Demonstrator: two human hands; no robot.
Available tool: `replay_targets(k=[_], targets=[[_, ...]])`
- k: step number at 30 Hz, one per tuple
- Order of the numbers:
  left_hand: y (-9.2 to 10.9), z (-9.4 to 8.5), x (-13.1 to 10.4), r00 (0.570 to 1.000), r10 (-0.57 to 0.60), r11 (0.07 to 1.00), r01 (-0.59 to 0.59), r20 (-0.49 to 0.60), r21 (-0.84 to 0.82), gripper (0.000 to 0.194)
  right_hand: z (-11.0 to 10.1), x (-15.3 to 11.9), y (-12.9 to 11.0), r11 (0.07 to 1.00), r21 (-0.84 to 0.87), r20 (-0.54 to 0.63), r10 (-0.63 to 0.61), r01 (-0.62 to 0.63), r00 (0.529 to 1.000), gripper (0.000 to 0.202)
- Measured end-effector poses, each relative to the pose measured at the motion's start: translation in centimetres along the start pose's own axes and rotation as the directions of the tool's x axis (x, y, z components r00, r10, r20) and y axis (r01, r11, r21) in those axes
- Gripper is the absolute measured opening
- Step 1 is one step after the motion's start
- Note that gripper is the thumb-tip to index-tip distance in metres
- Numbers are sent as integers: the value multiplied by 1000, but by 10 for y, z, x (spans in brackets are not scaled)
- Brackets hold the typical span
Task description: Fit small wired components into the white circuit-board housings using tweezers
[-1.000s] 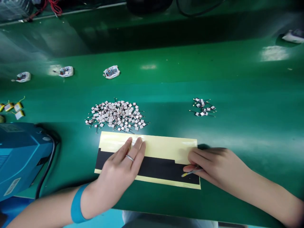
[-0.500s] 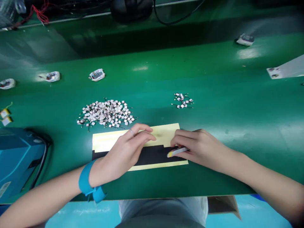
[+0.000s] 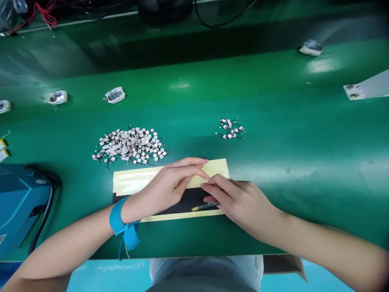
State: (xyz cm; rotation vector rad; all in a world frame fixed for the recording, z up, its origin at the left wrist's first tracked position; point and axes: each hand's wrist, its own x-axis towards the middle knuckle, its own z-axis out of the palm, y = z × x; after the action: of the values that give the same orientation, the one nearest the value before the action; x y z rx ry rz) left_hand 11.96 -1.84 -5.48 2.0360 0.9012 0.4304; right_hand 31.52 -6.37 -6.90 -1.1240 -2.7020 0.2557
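Observation:
A yellow sheet (image 3: 209,168) lies on the bench with a black strip (image 3: 194,198) along it. My left hand (image 3: 173,180) reaches over the sheet, palm down, its fingers stretched out and slightly bent, with nothing visible in it. Its fingertips meet the fingers of my right hand (image 3: 229,192) above the strip. My right hand is closed around a slim grey tool with a yellow end (image 3: 197,208), which points left over the strip. Whatever is between the two hands' fingertips is too small or hidden to make out.
Behind the sheet sit a large pile of small silvery parts with short leads (image 3: 130,144) and a smaller group (image 3: 231,129). Several white-cased devices (image 3: 115,95) stand farther back. A blue box (image 3: 21,207) with a black cable is at the left; a white bracket (image 3: 354,92) at the right.
My right hand has moved left to meet my left fingertips, and the grey tool has swung lower and left with it. My left fingers have stretched further right. The view has shifted slightly.

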Motion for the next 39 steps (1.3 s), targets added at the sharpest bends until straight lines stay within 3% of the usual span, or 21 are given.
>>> replay_targets(k=[3, 7, 13, 16, 19, 23, 27, 30, 33, 36, 39], targets=[[0, -11, 1, 999, 29, 987, -22, -43, 158, 29, 0, -1, 0, 1000, 1, -15, 24, -24, 1000, 19], [-2, -16, 0, 992, 115, 919, -124, 45, 375, 26, 0, -1, -1, 1000, -6, -33, 25, -26, 999, 22], [-8, -4, -1, 969, 240, 882, -239, 50, 405, 21, 1, -1, -4, 998, -51, -46, 20, -22, 999, 20], [-3, 1, 0, 965, 230, 934, -183, -127, 308, 18, -2, 1, -6, 998, -69, -40, -3, 1, 999, 20], [6, 7, 1, 957, 97, 993, -75, -275, 87, 13, -4, 2, -8, 997, -74, -20, -1, 0, 1000, 18], [6, 18, 1, 956, -35, 990, -7, -292, -140, 9, -4, 3, -8, 996, -14, -6, 84, -84, 996, 9], [-3, 24, 1, 945, -24, 986, -32, -325, -166, 8, -3, 4, -1, 959, 178, 73, 213, -223, 974, 16], [-6, 24, 1, 925, 19, 989, -72, -379, -126, 8, -8, 9, 7, 794, 488, 173, 318, -362, 932, 13], [-3, 22, -1, 909, 58, 990, -107, -413, -97, 8, -14, 14, 12, 483, 745, 288, 389, -460, 875, 8], [0, 21, -3, 902, 147, 979, -190, -406, -67, 13, -17, 18, 11, 235, 849, 364, 391, -473, 846, 13], [2, 21, -6, 889, 229, 964, -263, -397, -33, 14, -15, 19, 7, 135, 879, 378, 386, -457, 841, 15]])
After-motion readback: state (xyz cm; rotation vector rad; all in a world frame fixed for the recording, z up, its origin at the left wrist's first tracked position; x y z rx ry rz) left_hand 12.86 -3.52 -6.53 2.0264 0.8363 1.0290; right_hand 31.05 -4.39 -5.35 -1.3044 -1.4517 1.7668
